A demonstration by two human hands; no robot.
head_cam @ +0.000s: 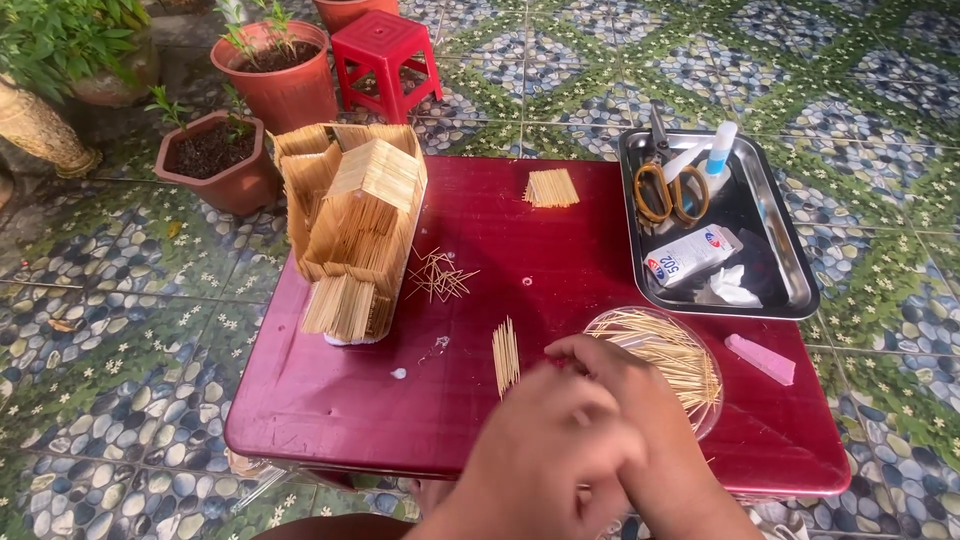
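Observation:
My left hand [545,450] and my right hand [625,385] overlap at the near edge of the dark red table [330,400]. Whether either holds anything is hidden. Just left of them lies a small row of toothpicks [505,355]. A clear round bowl of toothpicks [670,360] sits right behind my right hand. A house built of toothpicks [355,230] stands at the table's left. Loose toothpicks [440,275] lie beside it, and a flat toothpick panel [552,187] rests at the far edge.
A metal tray [790,280] at the right holds yellow-handled scissors [670,190], a glue bottle [712,150] and a small white box [692,255]. A pink eraser-like block [760,358] lies near it. Potted plants [275,70] and a red stool [385,55] stand on the tiled floor.

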